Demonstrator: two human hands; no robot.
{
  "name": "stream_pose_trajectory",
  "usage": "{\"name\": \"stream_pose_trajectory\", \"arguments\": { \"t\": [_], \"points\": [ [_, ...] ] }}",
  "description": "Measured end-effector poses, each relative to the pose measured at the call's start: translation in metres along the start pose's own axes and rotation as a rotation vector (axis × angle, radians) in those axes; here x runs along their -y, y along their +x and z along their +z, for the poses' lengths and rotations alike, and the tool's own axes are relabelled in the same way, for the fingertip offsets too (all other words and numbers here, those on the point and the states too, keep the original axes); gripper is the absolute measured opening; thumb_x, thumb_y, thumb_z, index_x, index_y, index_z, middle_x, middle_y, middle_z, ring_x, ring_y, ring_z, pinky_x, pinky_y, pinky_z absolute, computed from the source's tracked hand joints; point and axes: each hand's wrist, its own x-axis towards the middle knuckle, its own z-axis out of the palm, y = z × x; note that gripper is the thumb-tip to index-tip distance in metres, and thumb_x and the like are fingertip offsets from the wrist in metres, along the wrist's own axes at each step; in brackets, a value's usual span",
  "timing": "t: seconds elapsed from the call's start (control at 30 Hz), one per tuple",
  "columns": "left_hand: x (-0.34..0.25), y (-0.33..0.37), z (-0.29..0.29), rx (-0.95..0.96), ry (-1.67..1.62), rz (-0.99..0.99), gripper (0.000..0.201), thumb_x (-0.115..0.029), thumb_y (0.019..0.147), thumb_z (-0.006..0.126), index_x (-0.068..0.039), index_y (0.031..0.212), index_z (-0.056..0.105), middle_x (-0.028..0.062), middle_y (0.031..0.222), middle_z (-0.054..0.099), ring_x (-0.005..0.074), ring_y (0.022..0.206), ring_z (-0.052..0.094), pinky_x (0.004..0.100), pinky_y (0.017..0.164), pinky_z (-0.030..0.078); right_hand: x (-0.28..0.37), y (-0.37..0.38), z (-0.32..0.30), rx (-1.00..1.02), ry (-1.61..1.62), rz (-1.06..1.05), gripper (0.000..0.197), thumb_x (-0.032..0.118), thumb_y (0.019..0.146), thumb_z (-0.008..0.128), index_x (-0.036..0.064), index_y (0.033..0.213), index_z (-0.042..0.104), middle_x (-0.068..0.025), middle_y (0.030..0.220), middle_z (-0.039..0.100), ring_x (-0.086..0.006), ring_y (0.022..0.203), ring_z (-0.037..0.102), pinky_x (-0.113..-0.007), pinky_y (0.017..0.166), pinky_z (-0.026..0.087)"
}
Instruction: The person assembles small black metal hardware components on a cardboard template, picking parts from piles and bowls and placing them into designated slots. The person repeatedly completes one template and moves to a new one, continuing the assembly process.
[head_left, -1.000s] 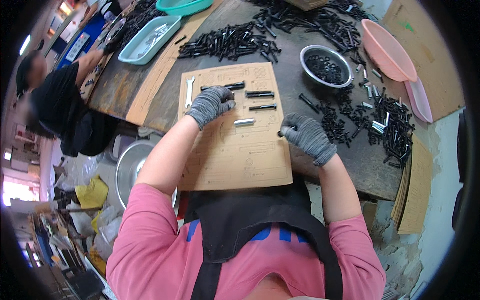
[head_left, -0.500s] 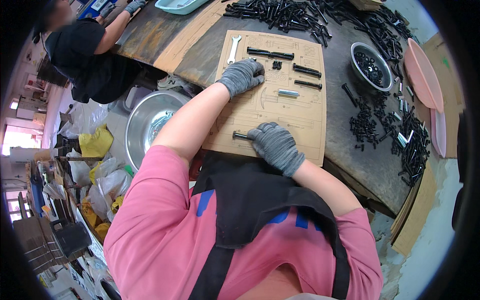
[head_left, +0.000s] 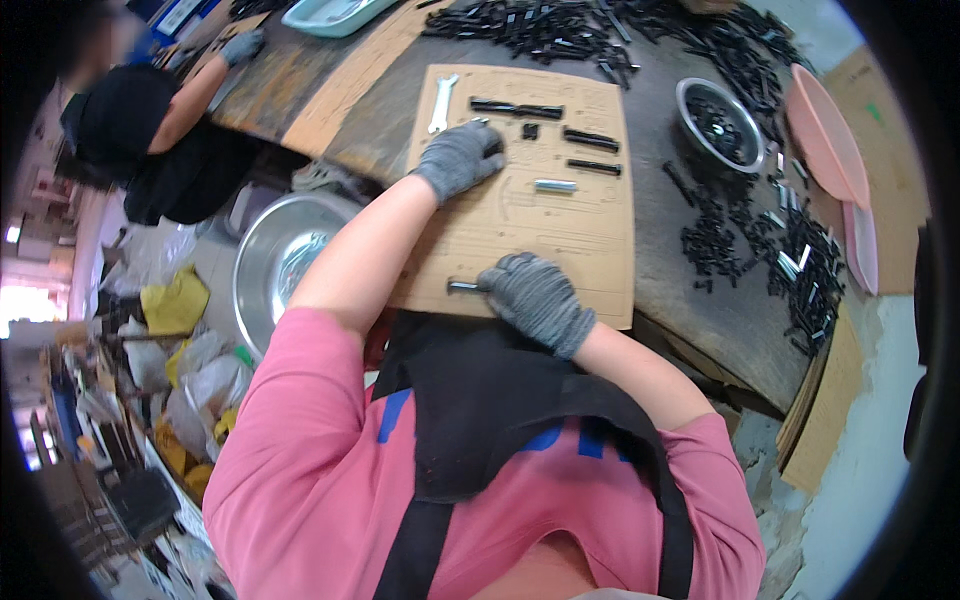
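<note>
- One printed cardboard sheet (head_left: 566, 240) lies on the counter (head_left: 690, 320), at its near edge.
- On it, one open-ended wrench (head_left: 441, 105) and one silver sleeve (head_left: 555, 186); across the top, what look like two long black bolts (head_left: 535, 110) in line.
- At its right, two black rows, one above the other: the upper row (head_left: 590, 138) is too blurred to count, the lower is one slim bolt (head_left: 594, 167).
- A few small black pieces (head_left: 530, 131), too small to count, sit near the middle top.
- One steel bowl (head_left: 686, 122) of dark rings, one pink basket (head_left: 829, 140).
- Left hand (head_left: 460, 160): gloved, palm down just below the wrench, fingers bent; whether they grip anything, I cannot tell.
- Right hand (head_left: 535, 300): gloved, back upward over the sheet's near edge, curled fingers clamped on one dark bolt (head_left: 463, 287) that points left.
</note>
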Motion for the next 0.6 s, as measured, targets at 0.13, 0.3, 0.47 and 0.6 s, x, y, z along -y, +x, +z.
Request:
{"name": "stream_pose_trajectory", "arguments": {
  "t": [0.13, 0.3, 0.47, 0.6],
  "points": [
    [0.0, -0.005, 0.001, -0.048, -0.036, 0.06, 0.023, -0.027, 0.078, 0.057, -0.006, 0.088, 0.059, 0.0148, 0.087, 0.056, 0.0314, 0.085, 0.055, 0.0401, 0.074, 0.044, -0.01, -0.013, -0.015, -0.143, 0.07, 0.011, 0.022, 0.024, 0.075, 0.058, 0.0087, 0.09, 0.059, -0.012, 0.082, 0.055, -0.0281, 0.082, 0.055, -0.04, 0.071, 0.045],
    [-0.004, 0.0, 0.007, -0.082, 0.019, 0.022, 0.02, -0.024, 0.077, 0.06, -0.007, 0.089, 0.059, 0.0148, 0.089, 0.057, 0.0319, 0.085, 0.056, 0.0399, 0.075, 0.044, -0.079, -0.06, -0.064, -0.381, 0.115, 0.25, 0.024, 0.024, 0.077, 0.058, 0.0066, 0.093, 0.059, -0.0127, 0.086, 0.057, -0.0283, 0.084, 0.055, -0.039, 0.073, 0.045],
    [-0.002, 0.001, 0.014, -0.104, 0.053, 0.013, 0.017, -0.022, 0.077, 0.059, -0.008, 0.087, 0.06, 0.0147, 0.085, 0.058, 0.0316, 0.08, 0.056, 0.04, 0.071, 0.045, -0.154, -0.14, -0.124, -0.542, -0.02, 0.527, 0.023, 0.023, 0.077, 0.059, 0.0046, 0.09, 0.061, -0.014, 0.087, 0.061, -0.0301, 0.084, 0.058, -0.038, 0.078, 0.045],
    [-0.002, 0.001, 0.017, -0.137, 0.066, 0.01, 0.016, -0.021, 0.077, 0.058, -0.007, 0.086, 0.06, 0.0152, 0.084, 0.058, 0.0324, 0.075, 0.057, 0.0412, 0.068, 0.045, -0.201, -0.192, -0.155, -0.534, -0.088, 0.884, 0.027, 0.025, 0.079, 0.059, 0.0067, 0.098, 0.061, -0.0148, 0.094, 0.061, -0.0295, 0.09, 0.058, -0.037, 0.08, 0.044]
  ]
}}
